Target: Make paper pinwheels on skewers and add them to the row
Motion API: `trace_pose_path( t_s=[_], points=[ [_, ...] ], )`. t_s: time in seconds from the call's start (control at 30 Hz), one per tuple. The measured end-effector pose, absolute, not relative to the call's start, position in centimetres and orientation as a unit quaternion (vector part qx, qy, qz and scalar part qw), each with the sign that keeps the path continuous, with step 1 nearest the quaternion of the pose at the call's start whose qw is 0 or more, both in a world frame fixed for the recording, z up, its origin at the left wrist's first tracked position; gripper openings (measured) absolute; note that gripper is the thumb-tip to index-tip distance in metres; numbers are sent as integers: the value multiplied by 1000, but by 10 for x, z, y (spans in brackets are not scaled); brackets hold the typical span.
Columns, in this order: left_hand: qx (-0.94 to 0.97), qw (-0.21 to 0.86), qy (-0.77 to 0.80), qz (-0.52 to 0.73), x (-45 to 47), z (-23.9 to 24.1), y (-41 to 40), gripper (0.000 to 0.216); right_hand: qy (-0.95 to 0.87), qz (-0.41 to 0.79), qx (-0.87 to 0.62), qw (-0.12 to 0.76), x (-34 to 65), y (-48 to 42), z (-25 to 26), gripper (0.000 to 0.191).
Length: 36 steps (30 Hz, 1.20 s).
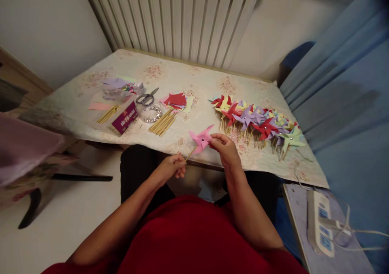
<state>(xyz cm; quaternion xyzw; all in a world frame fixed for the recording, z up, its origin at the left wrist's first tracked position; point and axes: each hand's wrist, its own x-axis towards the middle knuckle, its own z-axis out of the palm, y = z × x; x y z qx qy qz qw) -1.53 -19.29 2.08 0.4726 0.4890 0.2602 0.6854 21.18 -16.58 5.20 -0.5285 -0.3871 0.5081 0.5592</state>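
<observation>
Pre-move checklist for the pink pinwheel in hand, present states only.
1. Left hand pinches the stick: ok.
2. Right hand holds the pink pinwheel at a blade: ok.
3. Centre pin seated: cannot tell, too small.
4. Pink pinwheel apart from the finished pinwheels: ok.
5. Scissors lie away from both hands: ok.
6. Spare sticks on the table, probably reachable: ok.

A pinwheel is being held over the near edge of the table, between the left hand and the right hand. Behind it, sticks and paper squares are being kept. Scissors and a box are lying further left, and a row of pinwheels is lying to the right.
</observation>
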Motion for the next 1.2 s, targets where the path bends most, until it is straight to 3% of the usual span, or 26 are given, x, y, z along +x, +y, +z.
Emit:
trace_pose_path(
  t_s=[0.1,0.2,0.5,1.2],
  points=[
    [459,694,480,279,-11,19,-194,25,-340,460,-556,603,216,-165,48,44],
    [434,706,469,307,-5,17,-194,26,-295,436,-578,624,214,-167,42,39],
    [377,734,454,337,8,25,-199,33,-374,539,-549,518,174,-184,26,27],
    [385,728,466,323,15,20,-205,25,-429,465,-584,509,166,-183,30,22]
  ],
)
